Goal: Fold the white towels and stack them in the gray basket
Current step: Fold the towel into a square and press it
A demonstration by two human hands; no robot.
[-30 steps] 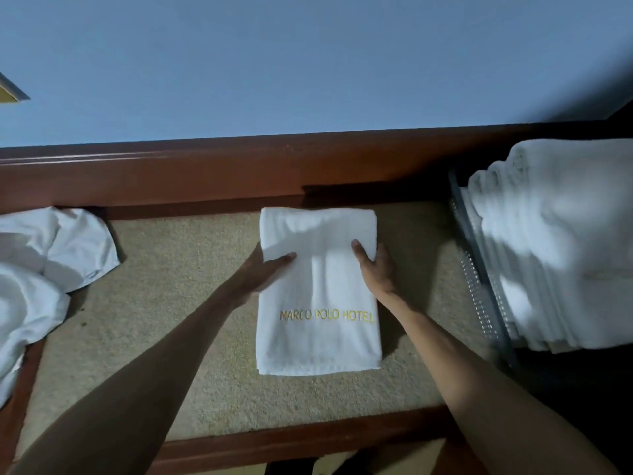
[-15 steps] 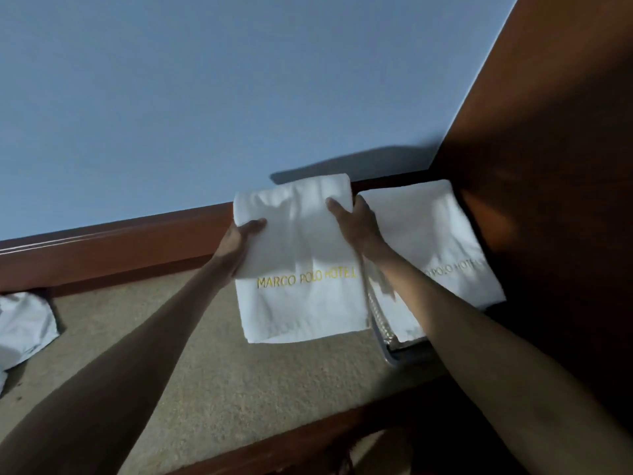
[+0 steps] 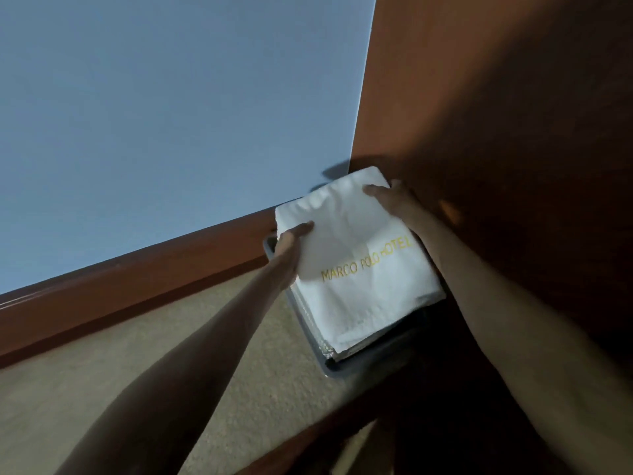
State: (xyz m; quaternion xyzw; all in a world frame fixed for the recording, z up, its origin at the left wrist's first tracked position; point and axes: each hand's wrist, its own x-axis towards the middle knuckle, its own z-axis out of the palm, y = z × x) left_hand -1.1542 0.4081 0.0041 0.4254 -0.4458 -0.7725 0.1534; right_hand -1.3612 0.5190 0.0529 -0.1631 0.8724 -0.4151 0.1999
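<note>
A folded white towel [image 3: 356, 269] with yellow "MARCO POLO HOTEL" lettering lies on top of the stack in the gray basket [image 3: 337, 370] at the right. My left hand [image 3: 291, 245] grips the towel's left edge, thumb on top. My right hand [image 3: 390, 197] grips its far right edge the same way. Edges of the folded towels underneath show at the stack's left side. Most of the basket is hidden by the towels; only its left and near rim show.
The basket sits in a corner between a dark wooden panel [image 3: 496, 132] on the right and a wooden ledge [image 3: 137, 286] below the blue wall. A beige carpeted surface [image 3: 102, 371] stretches to the left. A wooden edge runs along the near side.
Both hands lifted the folded towel off the carpeted surface and carried it right, from the middle to above the basket and onto the stack. The view swung right; the unfolded towels at left left the frame.
</note>
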